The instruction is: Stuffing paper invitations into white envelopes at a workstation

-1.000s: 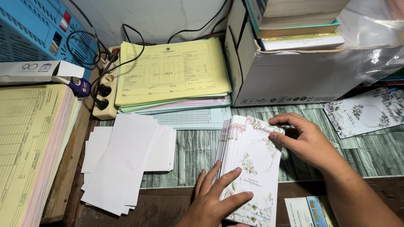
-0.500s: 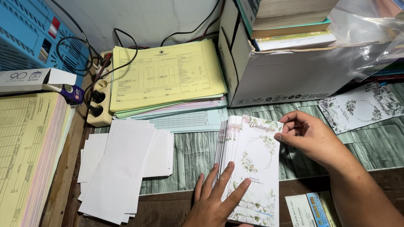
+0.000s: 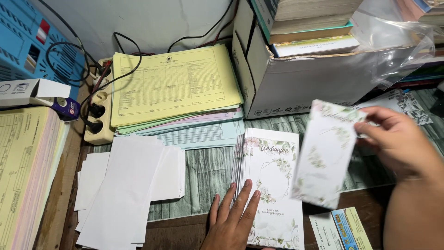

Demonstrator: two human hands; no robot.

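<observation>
Now the right hand (image 3: 397, 141) pinches one floral white card (image 3: 326, 155), blurred, tilted above the desk's (image 3: 208, 171) front edge; the left hand (image 3: 233, 220) lies flat, fingers spread, on the card stack (image 3: 270, 185).

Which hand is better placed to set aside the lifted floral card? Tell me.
Right. The right hand already pinches the white floral paper card in the air; the left hand lies flat, pinning the floral card stack.

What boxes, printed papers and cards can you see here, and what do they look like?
Cardboard box: back right, white, holding books.
Small carton: far left, long, white.
Yellow form: back middle, topping a pastel paper pile.
Card stack: front middle, white with flowers, under the left hand.
Single card: same floral kind, blurred, held by the right hand.
Leaflet: front right, blue and yellow.
</observation>
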